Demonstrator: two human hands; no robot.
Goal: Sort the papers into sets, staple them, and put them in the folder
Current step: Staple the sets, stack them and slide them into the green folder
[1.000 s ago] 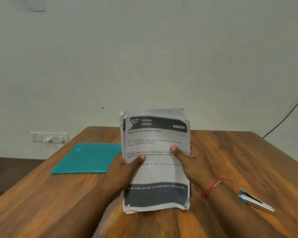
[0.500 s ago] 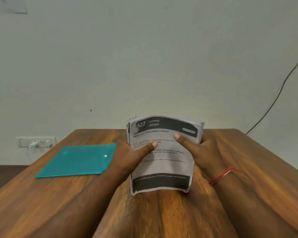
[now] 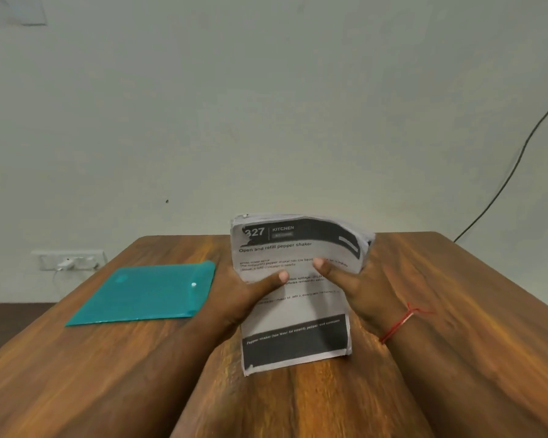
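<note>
A stack of printed papers (image 3: 298,311) stands upright on its bottom edge on the wooden table (image 3: 108,374), top sheet headed "327 KITCHEN". My left hand (image 3: 244,295) grips its left side with the thumb across the front. My right hand (image 3: 358,286) grips the right side, thumb on the front, and the stack's top right corner bends back. A teal plastic folder (image 3: 143,292) with a white snap button lies flat to the left, apart from my hands. No stapler is in view.
A pale wall stands behind the table's far edge. A wall socket with a white plug (image 3: 67,260) sits low at the left. A dark cable (image 3: 513,165) hangs down the wall at the right.
The view has shifted right, so the stapler at the right has left the frame. Both thumbs have moved higher on the stack, and its top right corner now curls back.
</note>
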